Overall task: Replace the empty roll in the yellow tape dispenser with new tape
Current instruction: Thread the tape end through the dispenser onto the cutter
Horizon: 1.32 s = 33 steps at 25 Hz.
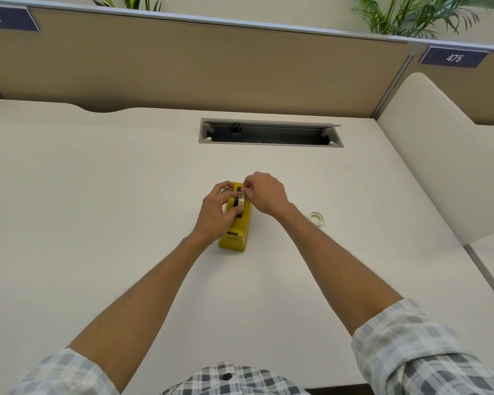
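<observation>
Yellow plastic tape dispenser [238,223] sits lengthwise on the off-white table [97,195], roughly mid-table, its low end toward the person. A roll of clear tape on a dark hub [239,203] sits in the dispenser's upper half, partly hidden by fingers.

Left hand [216,213] wraps the dispenser's left side, thumb and fingers bracing the roll; grip closed around the roll. Right hand [264,192] is above the dispenser's far end, thumb and forefinger pinched together at the top of the roll. Looks like it has the tape's end, but the strip itself is too small to make out.

Right of the dispenser, past the right forearm, a small white ring-shaped tape core [316,217] lies flat on the table, well apart from the dispenser.

Beyond the dispenser, a grey rectangular cable slot [270,132] is recessed in the table, lid open. Behind that, a tan fabric partition [183,67] with a dark blue number plate "475" [453,57] at right. Green plant leaves [411,15] show over the partition. Rolled-up plaid shirt sleeves [411,346] at the near edge.
</observation>
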Each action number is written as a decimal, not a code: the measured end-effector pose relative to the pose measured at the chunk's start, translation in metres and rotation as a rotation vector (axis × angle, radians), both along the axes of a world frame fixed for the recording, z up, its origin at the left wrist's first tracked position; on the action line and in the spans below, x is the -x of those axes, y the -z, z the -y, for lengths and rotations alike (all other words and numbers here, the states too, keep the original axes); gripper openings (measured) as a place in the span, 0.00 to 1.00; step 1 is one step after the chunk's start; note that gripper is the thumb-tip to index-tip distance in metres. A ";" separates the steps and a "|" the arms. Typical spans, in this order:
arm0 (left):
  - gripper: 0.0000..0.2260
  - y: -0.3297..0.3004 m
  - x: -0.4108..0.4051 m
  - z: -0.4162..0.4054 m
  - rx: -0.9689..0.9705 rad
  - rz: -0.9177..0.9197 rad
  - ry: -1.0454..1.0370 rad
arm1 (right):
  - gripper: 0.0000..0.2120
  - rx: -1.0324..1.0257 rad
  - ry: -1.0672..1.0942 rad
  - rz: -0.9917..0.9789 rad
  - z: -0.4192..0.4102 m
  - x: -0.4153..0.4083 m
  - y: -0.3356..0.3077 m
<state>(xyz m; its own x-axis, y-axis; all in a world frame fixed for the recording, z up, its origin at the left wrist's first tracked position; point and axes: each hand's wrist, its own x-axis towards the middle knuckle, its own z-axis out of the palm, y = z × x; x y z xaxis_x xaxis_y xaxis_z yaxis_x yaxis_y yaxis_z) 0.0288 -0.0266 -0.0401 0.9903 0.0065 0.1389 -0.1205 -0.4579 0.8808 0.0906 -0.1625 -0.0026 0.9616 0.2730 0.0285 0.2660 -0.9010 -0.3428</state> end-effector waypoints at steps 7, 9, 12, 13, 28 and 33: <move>0.12 0.001 0.001 0.000 0.014 -0.001 -0.011 | 0.08 -0.109 0.051 0.041 -0.002 0.003 -0.003; 0.13 0.001 0.001 0.000 -0.014 0.003 -0.023 | 0.06 -0.121 0.045 0.042 -0.002 0.006 -0.001; 0.10 -0.001 0.004 0.000 0.012 0.040 -0.029 | 0.06 -0.173 0.055 0.030 0.001 0.008 0.001; 0.08 -0.003 0.005 0.001 0.041 0.054 -0.035 | 0.06 -0.180 0.052 0.030 0.002 0.009 0.000; 0.13 -0.015 0.002 0.003 -0.086 -0.007 -0.089 | 0.06 -0.244 0.038 -0.113 0.010 0.010 -0.006; 0.08 -0.011 0.006 0.005 -0.109 0.052 -0.137 | 0.06 -0.299 0.038 -0.157 0.011 0.011 -0.005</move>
<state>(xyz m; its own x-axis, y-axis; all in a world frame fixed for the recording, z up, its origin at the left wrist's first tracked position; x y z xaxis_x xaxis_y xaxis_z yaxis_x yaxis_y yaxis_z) 0.0228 -0.0315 -0.0291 0.9727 0.1230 0.1969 -0.0943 -0.5658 0.8192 0.0792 -0.1734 0.0029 0.9699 0.2390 -0.0473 0.1574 -0.7629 -0.6271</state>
